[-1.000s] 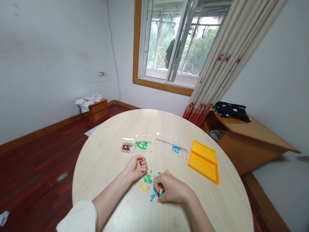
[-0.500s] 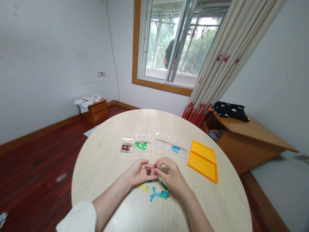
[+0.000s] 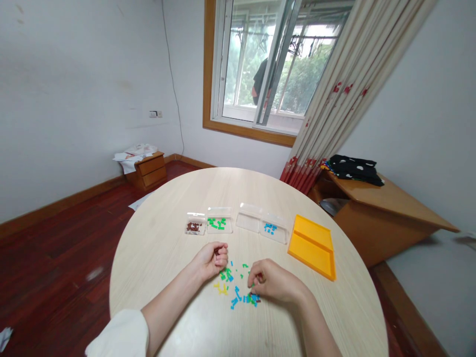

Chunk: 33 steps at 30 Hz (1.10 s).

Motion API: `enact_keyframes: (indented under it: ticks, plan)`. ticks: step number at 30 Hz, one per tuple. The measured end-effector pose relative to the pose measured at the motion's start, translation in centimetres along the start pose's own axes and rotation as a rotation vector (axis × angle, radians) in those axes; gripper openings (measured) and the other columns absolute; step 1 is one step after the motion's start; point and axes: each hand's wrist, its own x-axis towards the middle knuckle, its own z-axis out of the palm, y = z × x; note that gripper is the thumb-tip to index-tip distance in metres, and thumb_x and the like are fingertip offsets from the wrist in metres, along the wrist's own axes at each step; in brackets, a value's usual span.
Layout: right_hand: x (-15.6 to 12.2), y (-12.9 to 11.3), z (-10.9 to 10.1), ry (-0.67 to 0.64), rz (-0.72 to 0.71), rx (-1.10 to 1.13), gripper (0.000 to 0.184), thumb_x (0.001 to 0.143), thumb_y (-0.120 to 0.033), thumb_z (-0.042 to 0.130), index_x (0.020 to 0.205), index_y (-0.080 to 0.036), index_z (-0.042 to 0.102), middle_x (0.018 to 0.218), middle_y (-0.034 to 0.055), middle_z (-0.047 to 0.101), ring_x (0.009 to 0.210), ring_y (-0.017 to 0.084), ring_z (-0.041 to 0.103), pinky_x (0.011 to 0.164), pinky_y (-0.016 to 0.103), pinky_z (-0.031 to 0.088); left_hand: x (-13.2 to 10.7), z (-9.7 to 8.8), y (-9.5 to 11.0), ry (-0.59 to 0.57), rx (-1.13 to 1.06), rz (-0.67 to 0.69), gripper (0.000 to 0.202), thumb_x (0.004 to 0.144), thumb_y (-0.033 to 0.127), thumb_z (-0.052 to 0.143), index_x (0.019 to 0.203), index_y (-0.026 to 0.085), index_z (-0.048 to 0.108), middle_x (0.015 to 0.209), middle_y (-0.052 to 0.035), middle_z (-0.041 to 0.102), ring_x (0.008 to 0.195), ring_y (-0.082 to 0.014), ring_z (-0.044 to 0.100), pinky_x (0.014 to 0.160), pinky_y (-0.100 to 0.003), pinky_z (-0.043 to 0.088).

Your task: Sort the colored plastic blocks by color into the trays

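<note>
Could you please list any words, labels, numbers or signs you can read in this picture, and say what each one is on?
None can be read.
The clear boxes and the yellow tray show no print.
The loose bricks between the left hand and right hand are too small to tell.
The papers on the small cabinet are blurred.

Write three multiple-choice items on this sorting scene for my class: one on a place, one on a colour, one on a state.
1. Where does the yellow tray lie?
A. right of the clear boxes
B. left of them
C. on the floor

2. What colour are the pieces in the second clear box from the left?
A. yellow
B. green
C. white

3. How is the left hand held?
A. flat, palm down
B. fingers spread wide
C. curled into a loose fist

Key: 1 A, the tray sits at the right end of the row on the table. 2 B, green bits show through the box. 3 C, the fingers fold in over the palm.
</note>
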Motion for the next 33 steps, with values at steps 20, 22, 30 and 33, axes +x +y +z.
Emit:
enact_keyframes:
  ticks: [20, 22, 30, 33]
  plan:
    - [0.8, -0.9, 0.8, 0.083, 0.018, -0.143, 0.022, 0.061, -0.006, 0.048, 0.064, -0.015, 0.068, 0.053, -0.0030, 0.051, 0.049, 0.008, 0.041, 0.047, 0.018, 0.028, -0.2, 0.4, -0.2, 0.114, -0.024, 0.115, 0.011, 0.072, 0.002, 0.042, 0.074, 0.010, 0.050, 0.055, -0.0020, 0.049, 0.047, -0.0103, 0.051, 0.045, -0.022, 0.049]
    - [1.0, -1.2, 0.9, 0.116, 0.006, -0.154, 0.023, 0.062, -0.006, 0.046, 0.063, -0.015, 0.067, 0.054, -0.0022, 0.053, 0.051, 0.008, 0.042, 0.049, 0.018, 0.029, -0.2, 0.3, -0.1, 0.099, -0.017, 0.119, 0.011, 0.072, 0.003, 0.042, 0.071, 0.011, 0.049, 0.054, -0.0022, 0.049, 0.046, -0.0100, 0.050, 0.044, -0.021, 0.047]
    - [0.9, -1.2, 0.9, 0.109, -0.005, -0.154, 0.019, 0.065, -0.009, 0.048, 0.066, -0.015, 0.066, 0.054, -0.0028, 0.050, 0.051, 0.009, 0.043, 0.049, 0.018, 0.029, 0.2, -0.2, 0.3, 0.086, -0.042, 0.161, 0.011, 0.071, 0.002, 0.042, 0.069, 0.011, 0.048, 0.053, -0.0027, 0.050, 0.045, -0.0086, 0.048, 0.043, -0.018, 0.044]
    - [1.0, -1.0, 1.1, 0.108, 0.019, -0.151, 0.015, 0.063, -0.012, 0.054, 0.070, -0.016, 0.067, 0.055, -0.0034, 0.050, 0.051, 0.009, 0.044, 0.049, 0.018, 0.030, 0.1, -0.1, 0.3, 0.086, -0.040, 0.165, 0.011, 0.071, 0.002, 0.042, 0.070, 0.011, 0.048, 0.052, -0.0018, 0.048, 0.044, -0.0081, 0.047, 0.042, -0.018, 0.043]
